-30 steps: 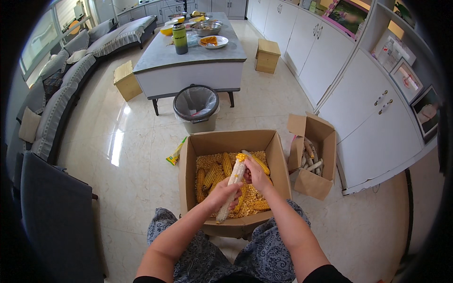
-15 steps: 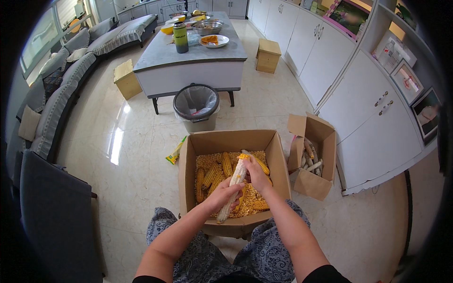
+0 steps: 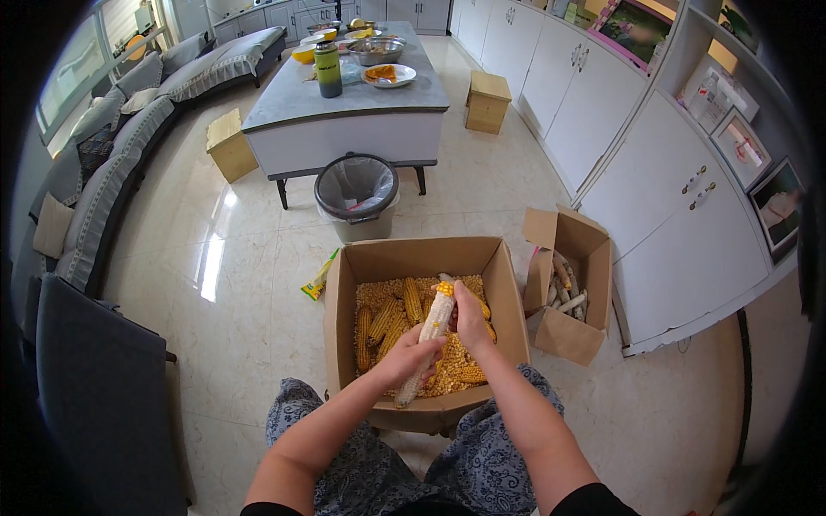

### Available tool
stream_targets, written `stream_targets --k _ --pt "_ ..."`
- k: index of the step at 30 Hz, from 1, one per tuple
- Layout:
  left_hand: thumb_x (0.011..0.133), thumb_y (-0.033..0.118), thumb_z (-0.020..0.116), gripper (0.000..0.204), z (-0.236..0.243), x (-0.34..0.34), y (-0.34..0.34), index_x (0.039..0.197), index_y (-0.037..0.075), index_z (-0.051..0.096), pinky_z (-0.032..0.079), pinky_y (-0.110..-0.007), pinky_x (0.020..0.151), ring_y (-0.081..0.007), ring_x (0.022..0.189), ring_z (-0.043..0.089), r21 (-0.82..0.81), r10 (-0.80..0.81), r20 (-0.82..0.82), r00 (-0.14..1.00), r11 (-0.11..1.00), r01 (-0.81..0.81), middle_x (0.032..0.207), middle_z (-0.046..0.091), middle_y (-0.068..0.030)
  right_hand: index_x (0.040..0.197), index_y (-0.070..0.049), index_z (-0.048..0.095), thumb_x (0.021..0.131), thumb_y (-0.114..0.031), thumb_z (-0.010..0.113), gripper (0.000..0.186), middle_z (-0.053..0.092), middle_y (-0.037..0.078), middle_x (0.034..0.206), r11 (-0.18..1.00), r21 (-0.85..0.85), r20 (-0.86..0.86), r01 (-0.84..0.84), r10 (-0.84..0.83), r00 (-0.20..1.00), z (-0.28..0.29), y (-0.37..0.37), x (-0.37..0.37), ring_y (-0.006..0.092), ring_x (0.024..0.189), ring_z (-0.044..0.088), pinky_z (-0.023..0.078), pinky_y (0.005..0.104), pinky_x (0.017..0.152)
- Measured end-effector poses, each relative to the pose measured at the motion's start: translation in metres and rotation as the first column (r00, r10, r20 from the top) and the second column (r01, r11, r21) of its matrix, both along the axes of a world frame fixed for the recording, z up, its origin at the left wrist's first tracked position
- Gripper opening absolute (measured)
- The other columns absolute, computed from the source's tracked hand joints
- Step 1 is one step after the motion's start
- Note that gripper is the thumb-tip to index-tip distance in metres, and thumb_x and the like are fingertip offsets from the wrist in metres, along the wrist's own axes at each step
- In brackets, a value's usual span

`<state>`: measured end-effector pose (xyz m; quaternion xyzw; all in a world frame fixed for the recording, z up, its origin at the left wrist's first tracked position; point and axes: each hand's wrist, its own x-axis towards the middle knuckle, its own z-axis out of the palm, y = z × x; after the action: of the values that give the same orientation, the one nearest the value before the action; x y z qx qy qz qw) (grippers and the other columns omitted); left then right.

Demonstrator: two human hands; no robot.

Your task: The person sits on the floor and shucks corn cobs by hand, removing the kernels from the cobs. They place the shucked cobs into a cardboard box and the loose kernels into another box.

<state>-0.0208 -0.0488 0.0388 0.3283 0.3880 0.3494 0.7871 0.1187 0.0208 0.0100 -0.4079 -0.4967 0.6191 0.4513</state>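
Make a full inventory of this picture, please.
large box: one, brown, centre
corn ears: several, yellow, inside
kernels: many, yellow, inside
held cob: one, whitish, centre
small box: one, brown, right
cobs: several, pale, inside
packet: one, yellow-green, floor
bin: one, grey, centre
table: one, grey, back
bottle: one, green, table
plate: one, white, table
bowls: several, mixed, table
stools: two, tan, floor
sofa: one, grey, left
cabinets: several, white, right
hands: two, bare, on cob
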Motion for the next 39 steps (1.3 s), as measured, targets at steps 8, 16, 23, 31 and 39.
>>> stream_targets --k 8,16,23,31,39 --pt "0.089 0.021 0.050 0.022 0.004 0.000 0.000 0.103 0.009 0.038 0.036 -0.024 0.036 -0.0106 0.043 0.043 -0.039 0.017 0.027 1.000 0.999 -0.016 0.066 0.044 -0.0025 0.088 -0.004 0.052 0.095 -0.037 0.035 0.038 0.049 0.001 0.074 0.991 0.133 0.126 0.020 -0.037 0.991 -0.014 0.005 0.001 0.0104 0.069 0.046 0.039 0.0263 0.063" --pt "0.089 0.021 0.050 0.021 -0.004 0.004 0.003 0.100 0.009 0.038 0.037 -0.024 0.037 -0.0102 0.043 0.043 0.099 0.020 -0.126 0.992 0.995 -0.008 0.067 0.044 -0.0027 0.095 -0.003 0.054 0.094 -0.035 0.041 0.034 0.051 -0.001 0.078 0.990 0.128 0.118 0.064 -0.080 0.990 0.000 0.001 -0.004 0.0056 0.070 0.046 0.039 0.0214 0.063" --pt "0.089 0.021 0.051 0.020 0.005 -0.001 0.001 0.098 0.010 0.038 0.037 -0.025 0.036 -0.0115 0.043 0.043 -0.045 0.013 0.017 1.000 0.999 -0.013 0.067 0.044 -0.0034 0.105 0.000 0.048 0.092 -0.028 0.045 0.031 0.055 0.009 0.090 0.967 0.253 0.217 -0.003 -0.053 0.975 0.004 -0.001 -0.003 0.0142 0.082 0.051 0.041 0.0276 0.075" --pt "0.089 0.021 0.051 0.021 0.001 -0.001 0.001 0.099 0.010 0.037 0.037 -0.024 0.036 -0.0110 0.043 0.043 0.011 0.004 0.017 1.000 1.000 -0.004 0.066 0.044 -0.0032 0.107 -0.003 0.048 0.095 -0.029 0.036 0.032 0.050 0.004 0.085 0.985 0.174 0.119 -0.004 -0.017 0.993 -0.011 0.004 -0.001 0.0097 0.075 0.046 0.039 0.0238 0.069" --pt "0.089 0.021 0.050 0.022 0.004 0.002 0.001 0.102 0.009 0.037 0.036 -0.024 0.037 -0.0109 0.043 0.043 0.011 -0.001 -0.029 1.000 1.000 0.002 0.067 0.044 -0.0033 0.100 -0.002 0.051 0.096 -0.030 0.032 0.034 0.050 0.002 0.081 0.961 0.274 0.201 0.032 -0.090 0.976 -0.006 0.002 -0.001 0.0089 0.072 0.045 0.038 0.0239 0.066"
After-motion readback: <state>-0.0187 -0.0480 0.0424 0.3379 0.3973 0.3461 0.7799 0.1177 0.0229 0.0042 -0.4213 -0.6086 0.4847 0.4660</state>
